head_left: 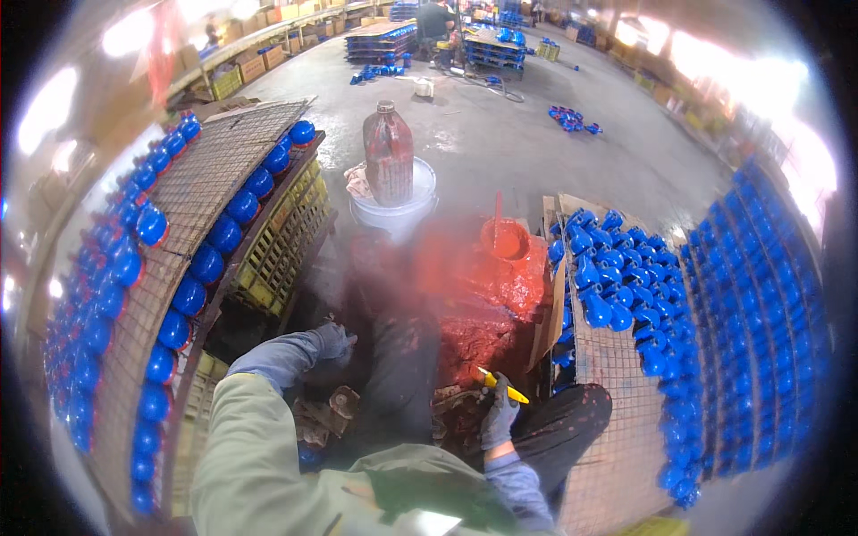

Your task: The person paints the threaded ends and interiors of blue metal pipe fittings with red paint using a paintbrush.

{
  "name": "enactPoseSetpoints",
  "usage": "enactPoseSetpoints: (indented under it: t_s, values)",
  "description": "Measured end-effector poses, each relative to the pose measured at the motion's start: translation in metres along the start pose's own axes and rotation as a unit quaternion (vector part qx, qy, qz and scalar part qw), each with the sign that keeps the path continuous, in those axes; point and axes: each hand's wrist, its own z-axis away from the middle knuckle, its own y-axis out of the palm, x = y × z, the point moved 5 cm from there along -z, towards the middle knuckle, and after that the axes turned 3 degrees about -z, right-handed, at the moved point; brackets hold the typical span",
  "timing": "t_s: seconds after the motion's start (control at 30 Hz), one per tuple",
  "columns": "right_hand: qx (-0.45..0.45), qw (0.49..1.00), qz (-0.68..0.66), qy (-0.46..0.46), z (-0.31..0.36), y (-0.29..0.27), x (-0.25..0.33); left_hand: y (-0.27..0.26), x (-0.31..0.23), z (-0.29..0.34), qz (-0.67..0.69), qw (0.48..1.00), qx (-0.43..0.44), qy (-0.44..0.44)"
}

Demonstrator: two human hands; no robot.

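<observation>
My right hand (498, 415), in a dark glove, is shut on a thin yellow-handled tool (502, 386) held low over a paint-stained work spot. My left hand (332, 340), also gloved, reaches forward over the dark stained surface with its fingers curled; I cannot tell whether it holds anything. Ahead of both hands stands an orange-red paint bucket (506, 239) with a stick in it, on a red-splattered block (487, 295). Blue painted castings (608, 277) lie on a wire mesh rack to my right.
A wire mesh rack (206, 188) edged with blue round parts (223, 237) curves along my left, over yellow crates (286, 241). A stained jug (389, 152) stands on a white bucket (393, 210) ahead. More blue parts line racks far right. A person and pallets are far back.
</observation>
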Motion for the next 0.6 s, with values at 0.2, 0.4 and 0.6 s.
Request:
enactPoseSetpoints:
  t_s: [0.2, 0.4, 0.6]
  values:
    - [0.020, 0.999, -0.036, 0.022, -0.002, 0.001, -0.009, -0.002, 0.007, -0.003, 0.026, 0.982, 0.013, -0.188]
    - [0.019, 0.998, -0.039, 0.037, -0.006, 0.001, -0.017, 0.005, -0.009, -0.018, -0.103, 0.975, 0.049, -0.189]
    - [0.033, 0.998, -0.028, 0.042, -0.002, 0.002, -0.015, -0.001, -0.005, -0.028, 0.040, 0.968, 0.136, -0.207]
